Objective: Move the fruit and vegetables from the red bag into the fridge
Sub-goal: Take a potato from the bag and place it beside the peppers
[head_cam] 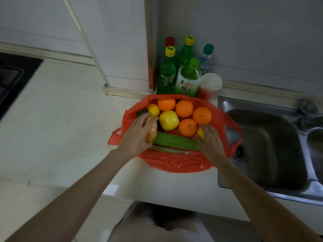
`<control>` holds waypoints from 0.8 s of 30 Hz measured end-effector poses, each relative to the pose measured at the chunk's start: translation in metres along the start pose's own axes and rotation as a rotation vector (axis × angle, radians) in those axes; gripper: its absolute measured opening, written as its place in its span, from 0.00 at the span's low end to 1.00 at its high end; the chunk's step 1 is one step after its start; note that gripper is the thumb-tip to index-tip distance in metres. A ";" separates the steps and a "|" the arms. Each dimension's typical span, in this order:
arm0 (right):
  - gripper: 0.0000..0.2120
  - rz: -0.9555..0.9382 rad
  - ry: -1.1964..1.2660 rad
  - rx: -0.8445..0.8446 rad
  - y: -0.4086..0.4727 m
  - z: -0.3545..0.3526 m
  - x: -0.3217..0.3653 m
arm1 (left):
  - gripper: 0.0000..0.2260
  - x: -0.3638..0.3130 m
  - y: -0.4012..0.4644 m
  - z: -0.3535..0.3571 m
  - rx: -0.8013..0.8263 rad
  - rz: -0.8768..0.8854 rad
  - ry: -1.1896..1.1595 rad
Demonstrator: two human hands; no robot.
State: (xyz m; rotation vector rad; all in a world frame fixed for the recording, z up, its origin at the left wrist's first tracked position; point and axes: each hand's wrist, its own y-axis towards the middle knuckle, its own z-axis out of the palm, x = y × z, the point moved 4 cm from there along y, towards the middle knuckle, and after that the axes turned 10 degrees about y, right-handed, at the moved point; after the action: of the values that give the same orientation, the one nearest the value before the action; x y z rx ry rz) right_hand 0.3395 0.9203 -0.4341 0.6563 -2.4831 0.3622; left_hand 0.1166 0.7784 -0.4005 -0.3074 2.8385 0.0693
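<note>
The red bag (174, 163) lies open on the counter, full of produce. Inside are several oranges (202, 115), a large yellow fruit (168, 120), a small lemon (153, 110) and a long green gourd (174, 141). My left hand (138, 133) curls around a tan-orange fruit (151, 133) at the bag's left side. At the bag's right side, my right hand (210, 138) closes over a small yellow fruit (200, 133). The fridge is not in view.
Several green bottles (167, 74) and a white paper cup (210, 83) stand in the corner behind the bag. A steel sink (262, 137) lies to the right with a tap knob (306, 106). A dark hob (12, 79) is at far left.
</note>
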 end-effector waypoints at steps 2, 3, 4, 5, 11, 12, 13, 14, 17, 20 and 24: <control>0.23 0.017 -0.006 0.026 0.006 0.001 -0.012 | 0.40 -0.009 0.001 0.004 -0.005 -0.018 0.001; 0.23 0.025 0.001 0.037 0.009 0.002 -0.017 | 0.40 -0.014 0.002 0.006 -0.002 -0.033 -0.007; 0.23 0.032 0.010 0.046 0.011 0.003 -0.021 | 0.40 -0.018 0.002 0.009 0.004 -0.056 -0.017; 0.24 0.035 0.016 0.051 0.013 0.005 -0.025 | 0.40 -0.022 0.002 0.012 0.009 -0.079 -0.022; 0.24 -0.021 0.050 -0.004 0.017 0.003 -0.036 | 0.40 -0.038 -0.002 0.030 0.003 -0.153 -0.041; 0.24 -0.046 0.064 -0.019 0.016 0.001 -0.036 | 0.40 -0.040 -0.004 0.031 0.002 -0.173 -0.051; 0.24 -0.075 0.074 -0.031 0.015 -0.003 -0.036 | 0.40 -0.042 -0.005 0.032 -0.006 -0.194 -0.061; 0.24 -0.101 0.081 -0.044 0.013 -0.008 -0.035 | 0.40 -0.044 -0.007 0.031 -0.017 -0.211 -0.067; 0.24 -0.162 0.134 -0.072 0.012 -0.023 -0.024 | 0.40 -0.048 -0.013 0.022 -0.052 -0.255 -0.078; 0.25 -0.277 0.192 -0.069 0.012 -0.036 0.003 | 0.40 -0.042 -0.019 0.006 -0.114 -0.296 -0.098; 0.25 -0.428 0.205 -0.033 0.014 -0.036 0.058 | 0.40 -0.021 -0.037 -0.026 -0.192 -0.395 -0.124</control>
State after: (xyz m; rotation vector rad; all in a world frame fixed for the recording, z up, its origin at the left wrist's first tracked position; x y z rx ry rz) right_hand 0.3047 0.9237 -0.3739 1.0534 -2.0819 0.2109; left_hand 0.1369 0.7441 -0.3699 -0.8659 2.5986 0.2687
